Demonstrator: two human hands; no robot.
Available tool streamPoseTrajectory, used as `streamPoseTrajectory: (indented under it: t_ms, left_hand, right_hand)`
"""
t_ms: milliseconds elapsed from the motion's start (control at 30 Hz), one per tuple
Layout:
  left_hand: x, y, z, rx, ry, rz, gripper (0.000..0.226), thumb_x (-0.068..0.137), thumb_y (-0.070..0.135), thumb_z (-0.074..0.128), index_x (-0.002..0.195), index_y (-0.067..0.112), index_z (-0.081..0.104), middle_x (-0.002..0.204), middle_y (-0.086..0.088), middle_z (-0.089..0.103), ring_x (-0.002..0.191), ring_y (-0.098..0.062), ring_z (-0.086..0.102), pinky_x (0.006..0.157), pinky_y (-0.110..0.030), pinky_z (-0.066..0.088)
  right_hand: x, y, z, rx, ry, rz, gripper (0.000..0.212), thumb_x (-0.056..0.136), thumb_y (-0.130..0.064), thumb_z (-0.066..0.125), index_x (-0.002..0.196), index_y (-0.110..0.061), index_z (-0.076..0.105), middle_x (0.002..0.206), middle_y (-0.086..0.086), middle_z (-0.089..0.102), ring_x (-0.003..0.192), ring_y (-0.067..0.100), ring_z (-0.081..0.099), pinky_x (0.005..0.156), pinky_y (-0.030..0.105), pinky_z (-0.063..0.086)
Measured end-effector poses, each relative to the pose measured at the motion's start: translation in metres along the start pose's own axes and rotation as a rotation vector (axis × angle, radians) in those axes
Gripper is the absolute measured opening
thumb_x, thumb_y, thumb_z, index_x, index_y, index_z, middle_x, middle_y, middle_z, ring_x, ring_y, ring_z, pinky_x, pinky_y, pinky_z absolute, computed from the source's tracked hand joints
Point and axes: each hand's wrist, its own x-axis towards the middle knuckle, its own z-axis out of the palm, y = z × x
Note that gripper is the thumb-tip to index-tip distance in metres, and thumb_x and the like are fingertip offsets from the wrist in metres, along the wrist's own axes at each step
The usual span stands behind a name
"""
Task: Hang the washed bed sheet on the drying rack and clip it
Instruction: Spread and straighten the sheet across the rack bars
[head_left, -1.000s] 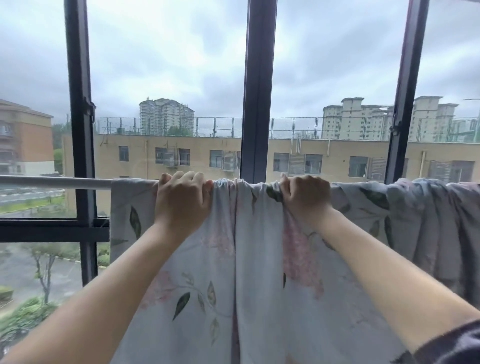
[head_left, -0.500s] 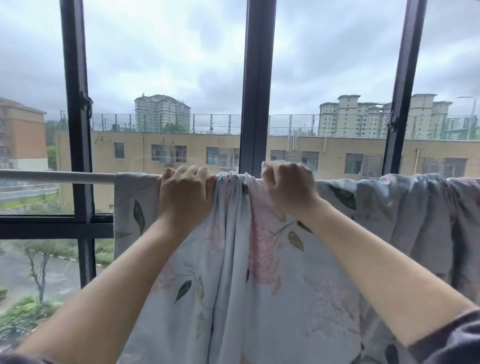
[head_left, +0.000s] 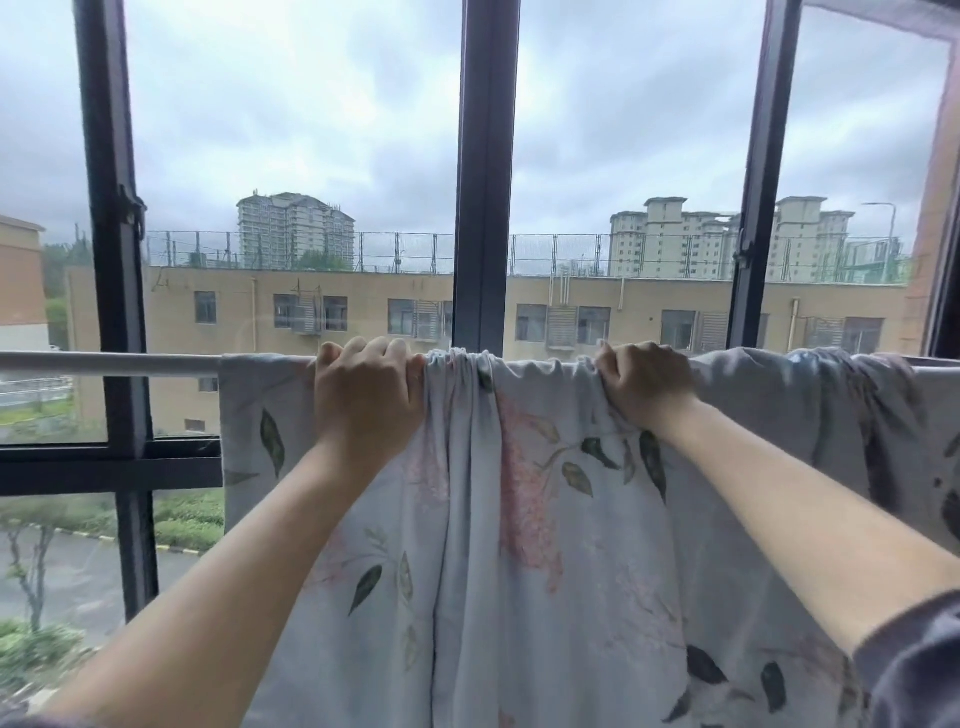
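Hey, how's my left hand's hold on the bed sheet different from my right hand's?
The left hand hooks its fingers over the rail, back of the hand flat toward the camera; the right hand is a tighter fist, turned at an angle. The left hand sits right beside a bunch of gathered folds in the bed sheet; beside the right hand the cloth lies smoother. Both grip the sheet's top edge at rail height.
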Motion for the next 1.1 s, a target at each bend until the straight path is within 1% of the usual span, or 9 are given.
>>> streamPoseTrajectory:
  t_ms: [67, 133, 333, 500, 567, 667, 867, 1033, 1100]
  left_hand:
    - [0.0, -0.004, 0.0, 0.001, 0.0, 0.0, 0.036, 0.091, 0.029, 0.033, 0.067, 0.013, 0.053, 0.066, -0.005, 0.059, 0.066, -0.028, 0.056, 0.07, -0.037, 0.035]
    - [0.0, -0.009, -0.001, 0.011, -0.004, -0.005, 0.037, 0.091, 0.03, 0.031, 0.066, 0.014, 0.052, 0.066, -0.004, 0.058, 0.066, -0.027, 0.055, 0.071, -0.037, 0.036]
    - [-0.001, -0.027, -0.006, 0.02, -0.038, 0.013, 0.041, 0.093, 0.033, 0.027, 0.068, 0.014, 0.054, 0.066, -0.003, 0.058, 0.064, -0.025, 0.055, 0.07, -0.035, 0.037]
    - [-0.003, -0.059, -0.013, 0.067, -0.071, 0.097, 0.044, 0.095, 0.035, 0.028, 0.07, 0.013, 0.057, 0.065, -0.003, 0.06, 0.061, -0.025, 0.058, 0.068, -0.034, 0.042]
    - [-0.005, -0.082, -0.018, 0.082, -0.101, 0.082, 0.045, 0.096, 0.035, 0.028, 0.073, 0.012, 0.059, 0.068, -0.003, 0.063, 0.063, -0.025, 0.06, 0.07, -0.035, 0.042]
    - [-0.011, -0.121, -0.024, 0.094, -0.068, 0.053, 0.044, 0.097, 0.034, 0.03, 0.072, 0.011, 0.058, 0.069, -0.005, 0.063, 0.066, -0.027, 0.06, 0.07, -0.037, 0.042]
    - [-0.025, -0.195, -0.046, 0.145, -0.014, -0.057, 0.043, 0.096, 0.031, 0.028, 0.07, 0.008, 0.054, 0.07, -0.01, 0.061, 0.067, -0.03, 0.056, 0.072, -0.039, 0.037]
    - [-0.021, -0.181, -0.045, 0.076, -0.009, -0.213, 0.04, 0.09, 0.033, 0.025, 0.075, 0.01, 0.053, 0.08, -0.013, 0.059, 0.079, -0.032, 0.054, 0.083, -0.043, 0.033]
    - [-0.019, -0.156, -0.042, 0.033, -0.03, -0.187, 0.036, 0.089, 0.033, 0.027, 0.082, 0.012, 0.055, 0.088, -0.009, 0.059, 0.085, -0.029, 0.053, 0.089, -0.044, 0.031]
  right_hand:
    - [0.001, -0.035, 0.005, 0.024, 0.022, -0.056, 0.053, 0.101, -0.035, 0.024, 0.057, -0.013, 0.043, 0.065, 0.013, 0.056, 0.068, 0.029, 0.058, 0.075, 0.036, 0.047]
    - [0.002, -0.072, 0.01, 0.031, 0.061, -0.104, 0.054, 0.101, -0.035, 0.023, 0.056, -0.014, 0.043, 0.061, 0.007, 0.051, 0.061, 0.025, 0.052, 0.072, 0.034, 0.047]
    - [0.004, -0.128, 0.021, 0.068, 0.111, -0.138, 0.055, 0.1, -0.037, 0.022, 0.057, -0.014, 0.045, 0.061, 0.002, 0.052, 0.06, 0.023, 0.053, 0.064, 0.031, 0.038]
    - [0.003, -0.136, 0.021, 0.032, 0.161, -0.15, 0.055, 0.101, -0.038, 0.023, 0.062, -0.015, 0.056, 0.061, 0.002, 0.05, 0.058, 0.023, 0.048, 0.061, 0.03, 0.036]
    - [0.004, -0.138, 0.022, 0.022, 0.155, -0.146, 0.056, 0.101, -0.039, 0.023, 0.059, -0.015, 0.052, 0.058, 0.003, 0.049, 0.057, 0.024, 0.053, 0.061, 0.03, 0.041]
    - [0.002, -0.138, 0.024, 0.018, 0.164, -0.13, 0.057, 0.101, -0.039, 0.022, 0.056, -0.015, 0.048, 0.055, 0.004, 0.05, 0.057, 0.026, 0.059, 0.062, 0.031, 0.046]
    - [0.002, -0.141, 0.023, -0.012, 0.199, -0.118, 0.058, 0.101, -0.038, 0.026, 0.068, -0.009, 0.066, 0.065, 0.012, 0.062, 0.064, 0.03, 0.061, 0.06, 0.03, 0.034]
    - [0.003, -0.138, 0.023, -0.017, 0.187, -0.088, 0.059, 0.1, -0.037, 0.025, 0.07, -0.006, 0.065, 0.072, 0.016, 0.066, 0.067, 0.032, 0.061, 0.06, 0.031, 0.037]
    - [0.001, -0.134, 0.021, -0.001, 0.181, -0.081, 0.057, 0.1, -0.037, 0.025, 0.064, -0.009, 0.06, 0.068, 0.015, 0.063, 0.066, 0.032, 0.062, 0.062, 0.032, 0.041]
